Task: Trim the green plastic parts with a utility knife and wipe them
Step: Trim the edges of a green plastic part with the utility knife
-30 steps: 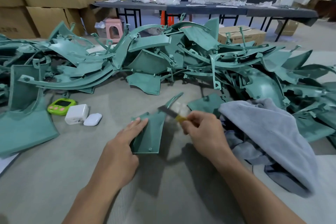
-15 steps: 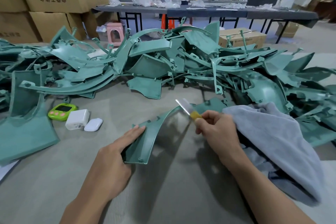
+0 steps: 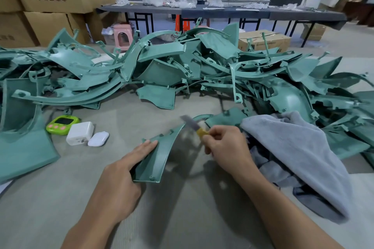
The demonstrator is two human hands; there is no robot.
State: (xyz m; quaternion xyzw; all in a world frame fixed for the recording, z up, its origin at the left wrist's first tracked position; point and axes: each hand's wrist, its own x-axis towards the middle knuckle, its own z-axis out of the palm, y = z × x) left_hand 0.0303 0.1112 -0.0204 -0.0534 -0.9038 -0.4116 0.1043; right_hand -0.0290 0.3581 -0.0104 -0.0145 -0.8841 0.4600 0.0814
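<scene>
The left hand (image 3: 119, 180) is lying flat along the near left edge of a green part (image 3: 156, 159). Its fingers (image 3: 144, 147) are straight and pressing the piece onto the counter (image 3: 40, 198) rather than curling round it. The thumb is hidden, so I cannot tell whether it is hooking underneath.

The green part is resting on the counter directly in front of the person, between the two hands. It is a curved strip. Its long axis is running from a broad squared end close to the person, away and to the right, narrowing into a thin tip. That tip is pointing towards the pile (image 3: 182, 70) of similar parts at the back. Small tabs are sticking up along its outer left edge.

Over the narrow stretch the knife (image 3: 197, 127) is showing blurred, its blade angling up to the left. The right hand (image 3: 226, 147) is gripping its yellow body with curled fingers. I cannot tell whether the blade is touching the plastic.

Trimming well here is probably calling for firm downward pressure from the left hand, with its fingers well back from the blade's path. The knife should be taking shallow strokes that follow the curve and travel away from the holding hand, shaving only the rough edge.

To the right, a grey cloth (image 3: 293, 157) is lying heaped just beside the right wrist, within easy reach for wiping.
</scene>
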